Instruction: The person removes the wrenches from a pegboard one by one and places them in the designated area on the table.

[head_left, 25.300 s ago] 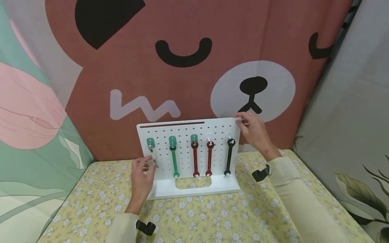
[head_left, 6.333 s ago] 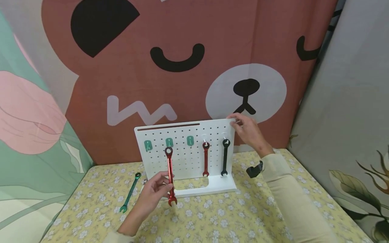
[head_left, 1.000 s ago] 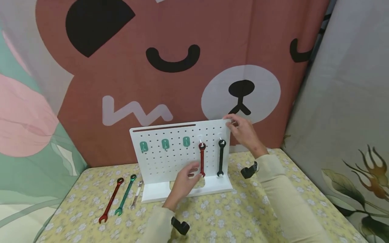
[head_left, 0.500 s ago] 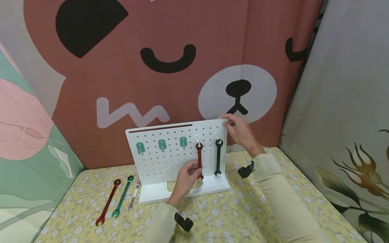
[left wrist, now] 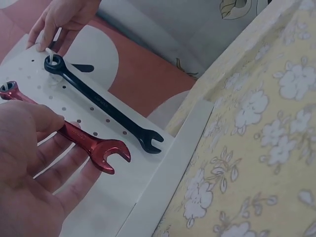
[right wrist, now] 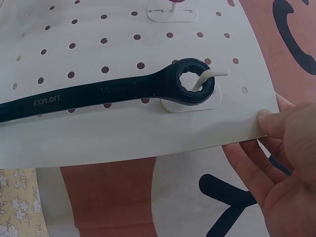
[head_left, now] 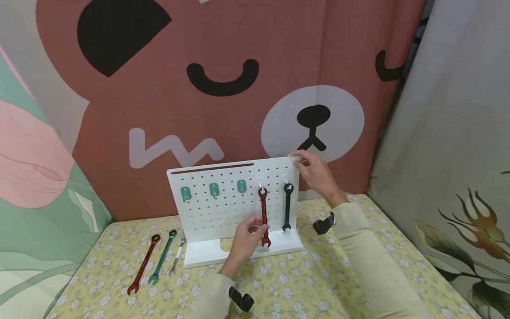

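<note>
At the upper right corner of the white pegboard (head_left: 201, 217), the person's right grip (head_left: 316, 175) pinches the edge, thumb on the front face and fingers behind. Just below that corner hangs a black ratcheting combination wrench (head_left: 287, 208), its ring end on a white hook (right wrist: 220, 73). Its handle is lettered EXPLOIT, and a fainter mark nearer the ring seems to read 14mm.

In front of the pegboard's right half, beside the black wrench, the left grip (head_left: 244, 241) pinches a red combination wrench (head_left: 264, 212) by the lower part of its shaft, thumb over it and fingers beneath. The forked end sticks out below the fingers, tilted away from the pegboard; the ring end is above the hand, close to the pegboard, and I cannot tell whether it is on its hook. Marks on this shaft are too small to read.

Across the pegboard's upper left and middle sit three teal hook mounts (head_left: 214, 189) in a row. To the left of the pegboard, on the flower-patterned surface (head_left: 287, 283), lie a small silver wrench (head_left: 177, 257) nearest it, then a green wrench (head_left: 162, 257), then a second red wrench (head_left: 144, 266) farthest out.
</note>
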The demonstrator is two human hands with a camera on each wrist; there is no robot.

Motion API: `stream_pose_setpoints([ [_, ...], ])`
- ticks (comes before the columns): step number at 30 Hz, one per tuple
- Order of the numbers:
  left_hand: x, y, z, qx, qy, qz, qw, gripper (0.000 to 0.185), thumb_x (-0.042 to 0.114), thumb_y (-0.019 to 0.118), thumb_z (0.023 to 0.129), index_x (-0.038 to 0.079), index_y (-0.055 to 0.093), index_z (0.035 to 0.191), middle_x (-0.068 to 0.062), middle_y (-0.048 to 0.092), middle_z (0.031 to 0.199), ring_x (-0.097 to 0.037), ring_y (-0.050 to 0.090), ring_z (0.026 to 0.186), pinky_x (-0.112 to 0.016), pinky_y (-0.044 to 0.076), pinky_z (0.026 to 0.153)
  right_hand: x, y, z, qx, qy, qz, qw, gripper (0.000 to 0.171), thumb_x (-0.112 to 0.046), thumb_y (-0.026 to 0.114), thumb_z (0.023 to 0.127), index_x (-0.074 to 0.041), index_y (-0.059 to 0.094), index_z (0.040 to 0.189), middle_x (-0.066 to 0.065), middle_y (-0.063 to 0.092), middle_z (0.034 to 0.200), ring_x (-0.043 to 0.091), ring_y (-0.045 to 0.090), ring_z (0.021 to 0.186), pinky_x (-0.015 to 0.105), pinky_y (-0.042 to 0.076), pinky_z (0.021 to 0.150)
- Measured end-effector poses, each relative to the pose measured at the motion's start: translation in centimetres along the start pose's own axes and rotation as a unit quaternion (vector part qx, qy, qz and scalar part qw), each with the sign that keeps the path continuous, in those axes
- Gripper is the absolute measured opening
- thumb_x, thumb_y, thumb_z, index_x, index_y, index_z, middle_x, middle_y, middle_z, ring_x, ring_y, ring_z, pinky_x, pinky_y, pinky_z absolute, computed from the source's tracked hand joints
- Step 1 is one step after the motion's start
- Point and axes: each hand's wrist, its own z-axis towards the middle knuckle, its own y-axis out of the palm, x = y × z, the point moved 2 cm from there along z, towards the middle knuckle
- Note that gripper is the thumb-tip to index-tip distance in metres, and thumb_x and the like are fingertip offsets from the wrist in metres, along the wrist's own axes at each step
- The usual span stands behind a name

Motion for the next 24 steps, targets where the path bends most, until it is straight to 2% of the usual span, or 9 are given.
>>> stream_pose_setpoints([
  [7,0.4,0.1,-0.4,-0.014,0.014,-0.018,0.9996,0.02,0.007,0.066,0.102,-0.007,0.066,0.116,-0.01,0.068,0.101,-0.023,0.068,0.09,-0.032,0.061,0.074,0.1,-0.1,0.0,0.001,-0.004,-0.005,1.0,0.027,-0.013,0.06,0.106,-0.013,0.067,0.132,0.015,0.067,0.128,0.037,0.066,0.107,0.052,0.058,0.08],
  [14,1.2,0.1,-0.9,-0.032,0.004,-0.048,0.9983,0.021,0.009,0.067,0.101,-0.005,0.066,0.117,-0.014,0.068,0.103,-0.026,0.07,0.089,-0.035,0.062,0.073,0.1,-0.2,0.0,-0.002,-0.003,-0.005,1.0,0.028,-0.012,0.059,0.107,-0.013,0.066,0.133,0.015,0.068,0.128,0.037,0.066,0.108,0.052,0.058,0.081],
  [24,2.0,0.2,-1.3,-0.047,0.001,-0.069,0.9965,0.042,0.004,0.066,0.101,-0.001,0.054,0.141,-0.017,0.069,0.102,-0.032,0.07,0.087,-0.037,0.063,0.071,0.3,0.0,0.0,-0.003,-0.005,-0.002,1.0,0.027,-0.013,0.059,0.107,-0.014,0.067,0.133,0.015,0.068,0.127,0.037,0.066,0.107,0.053,0.057,0.082],
])
